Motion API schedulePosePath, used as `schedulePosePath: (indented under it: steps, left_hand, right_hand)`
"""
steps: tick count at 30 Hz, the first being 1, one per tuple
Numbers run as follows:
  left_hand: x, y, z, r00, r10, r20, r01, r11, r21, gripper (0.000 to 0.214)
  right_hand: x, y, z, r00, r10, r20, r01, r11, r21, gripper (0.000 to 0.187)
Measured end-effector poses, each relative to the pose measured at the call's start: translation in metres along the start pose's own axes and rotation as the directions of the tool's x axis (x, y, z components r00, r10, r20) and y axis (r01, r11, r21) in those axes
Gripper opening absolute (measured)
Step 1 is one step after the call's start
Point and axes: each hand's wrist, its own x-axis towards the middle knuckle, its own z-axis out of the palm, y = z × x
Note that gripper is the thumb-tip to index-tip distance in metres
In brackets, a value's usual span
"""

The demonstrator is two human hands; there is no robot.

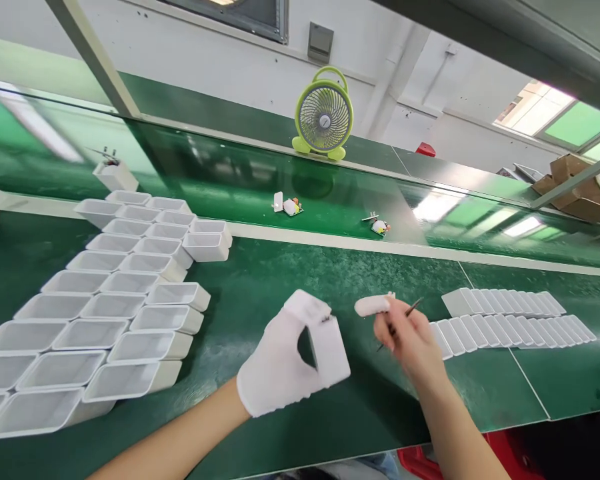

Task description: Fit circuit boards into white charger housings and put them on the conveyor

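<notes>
My left hand (280, 363), in a white glove, is closed around a small white plastic case (333, 353), with the thumb below and the fingers over its top. Just to the right, bare apart from a white finger-shaped cover (373, 305) at one fingertip, my right hand (407, 333) is closed on a slim dark tool (414, 307). That tool slants through the fingers, and its exact kind is unclear. A gap separates the right hand from the case.
Rows of open white plastic boxes (80, 307) cover the bench's left side. White flat pieces (505, 330) lie in two overlapping rows at right. Small circuit assemblies (290, 207) rest on the green conveyor belt (240, 193). Behind it stands a green fan (324, 117).
</notes>
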Motion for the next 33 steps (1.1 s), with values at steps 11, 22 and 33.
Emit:
schedulePosePath:
  steps: [11,22,33]
  left_hand:
    - [0.013,0.018,0.002,0.941,-0.314,0.125,0.338,0.878,-0.338,0.023]
    - [0.014,0.014,0.005,0.973,-0.214,0.084,0.229,0.93,-0.289,0.015]
    - [0.007,0.009,0.009,0.981,-0.182,0.061,0.192,0.922,-0.335,0.015]
  right_hand:
    - [-0.007,-0.027,0.015,0.943,-0.281,-0.178,0.28,0.96,-0.032,0.007]
    - [-0.012,-0.032,0.045,0.726,-0.676,0.128,0.603,0.537,-0.59,0.03]
    - [-0.016,-0.054,0.051,0.726,-0.603,0.332,0.621,0.365,-0.694,0.026]
